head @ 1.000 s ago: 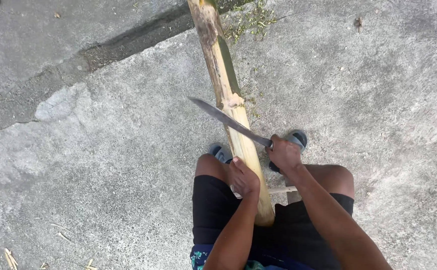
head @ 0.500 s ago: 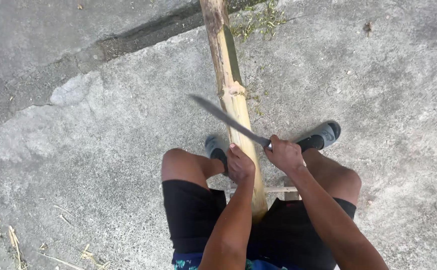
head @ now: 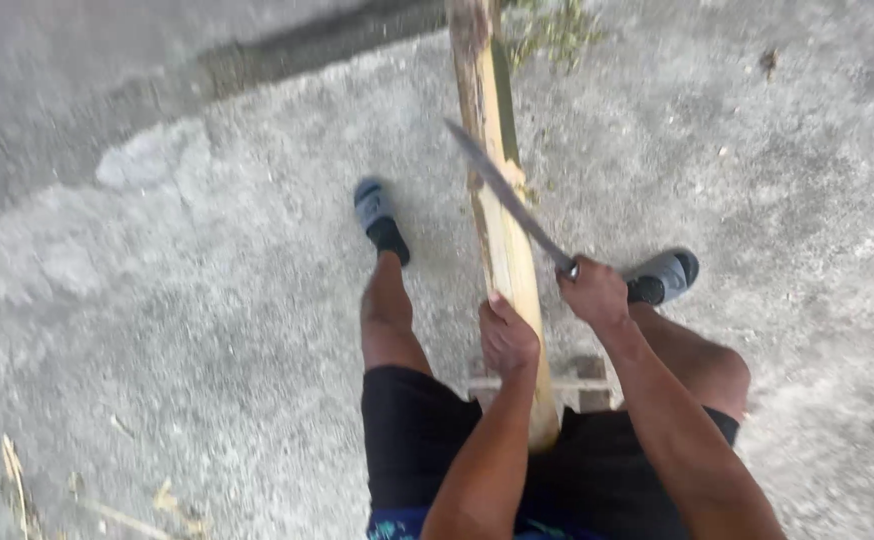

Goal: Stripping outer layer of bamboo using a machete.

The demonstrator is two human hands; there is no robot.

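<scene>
A long pale bamboo pole (head: 497, 200) runs from between my legs up to the top edge of the view, its skin partly stripped and a green strip left on its right side. My left hand (head: 507, 338) grips the pole near its lower end. My right hand (head: 592, 292) is closed on the handle of a long knife (head: 507, 195), whose blade lies slantwise across the pole with its tip up and to the left. I sit astride, one foot in a grey sandal on each side.
Rough grey concrete ground (head: 157, 300) lies all around, with a dark crack running across the top. Green weeds (head: 552, 30) grow beside the pole's far end. Dry bamboo shavings (head: 17, 470) lie at the bottom left. A small wooden stool (head: 587, 380) shows under me.
The view has tilted, and my left leg has stretched out farther to the left. The knife blade has slid further up along the pole. Both hands keep their hold.
</scene>
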